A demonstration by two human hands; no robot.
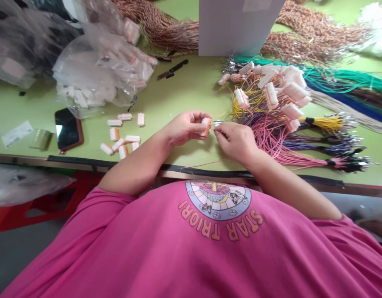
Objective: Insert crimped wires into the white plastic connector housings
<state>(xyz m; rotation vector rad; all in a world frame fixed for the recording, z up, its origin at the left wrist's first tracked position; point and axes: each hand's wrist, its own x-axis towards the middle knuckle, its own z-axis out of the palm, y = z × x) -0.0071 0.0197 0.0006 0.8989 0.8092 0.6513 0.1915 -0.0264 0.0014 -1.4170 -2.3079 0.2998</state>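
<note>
My left hand (189, 127) is closed around a white and orange connector housing (205, 127), held just above the green table. Thin dark wires (218, 123) stretch from the housing's right side toward my right hand (236, 138), which pinches a wire at its fingertips. A small white piece (217, 123) shows behind those wires. Right of my right hand lies a bundle of pink wires (276, 142), with white connector housings (291, 93) piled on yellow wires (251, 95) above it. Several loose connector housings (119, 144) lie left of my left hand.
A phone (68, 129), a tape roll (40, 139) and plastic bags of connectors (100, 70) occupy the left side. A utility knife (172, 69) lies farther back. Twisted wire bundles (169, 31) flank a grey box-like panel (237, 27). The table's dark front edge (141, 166) runs below my forearms.
</note>
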